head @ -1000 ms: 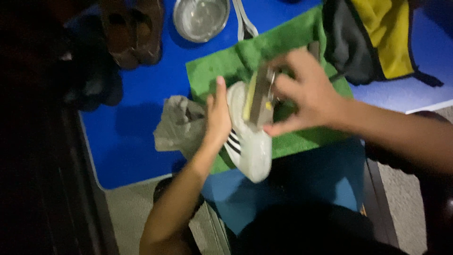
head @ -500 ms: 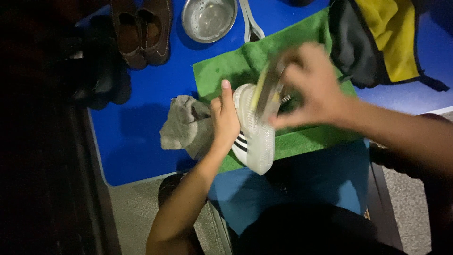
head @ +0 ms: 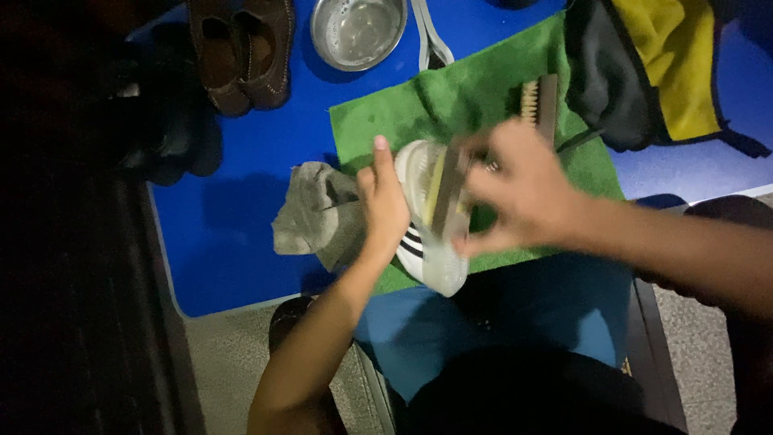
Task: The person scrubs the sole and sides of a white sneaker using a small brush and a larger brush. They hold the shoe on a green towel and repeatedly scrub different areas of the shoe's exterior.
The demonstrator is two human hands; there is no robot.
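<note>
The white sneaker [head: 431, 221] with dark side stripes lies sole-side toward the camera at the near edge of the green towel [head: 475, 105], its toe pointing at the person. The right hand [head: 523, 193] has its fingers clamped on a long wooden-backed brush [head: 448, 189] laid along the sole; half a second ago the brush sat tilted higher over the heel end, and now it runs lower and more nearly in line with the shoe — a scrubbing stroke carried toward the toe, and the hand's blur agrees with that. The left hand [head: 385, 205] has kept its place throughout, palm pressed on the shoe's left side, thumb up and fingers curled round the upper to steady it. So the work reads as mid-scrub, with the sole partly covered rather than finished. Just left of the holding hand a crumpled grey cloth [head: 314, 213] rests on the blue worktop [head: 241, 201], touching the towel's edge. A second brush [head: 539, 101] lies on the towel's far side, untouched. Beyond it, a steel bowl [head: 358, 32], a pair of brown leather shoes [head: 241, 52] and — at the right — a black and yellow bag [head: 652, 72].
</note>
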